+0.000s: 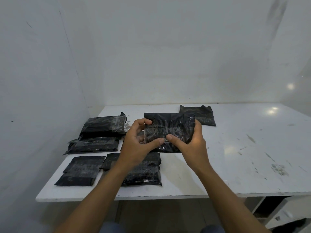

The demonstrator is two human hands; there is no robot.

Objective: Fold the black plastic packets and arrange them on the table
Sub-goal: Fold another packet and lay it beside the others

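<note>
black packet (170,128) is hovering above the counter (235,148), between both hands. left hand (138,140) is curling round its left edge, right hand (190,142) is cupping the right edge, thumbs nearly meeting on the front. folded packets (101,128) are lying on the counter's left side, some under the left wrist. lone packet (203,115) is sitting just behind.

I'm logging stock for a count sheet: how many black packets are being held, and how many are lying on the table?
Held packet, in the grip of the left hand and right hand: 1
Packets lying on the table: 5
Total: 6 packets visible; overlapping ones may hide more.
</note>
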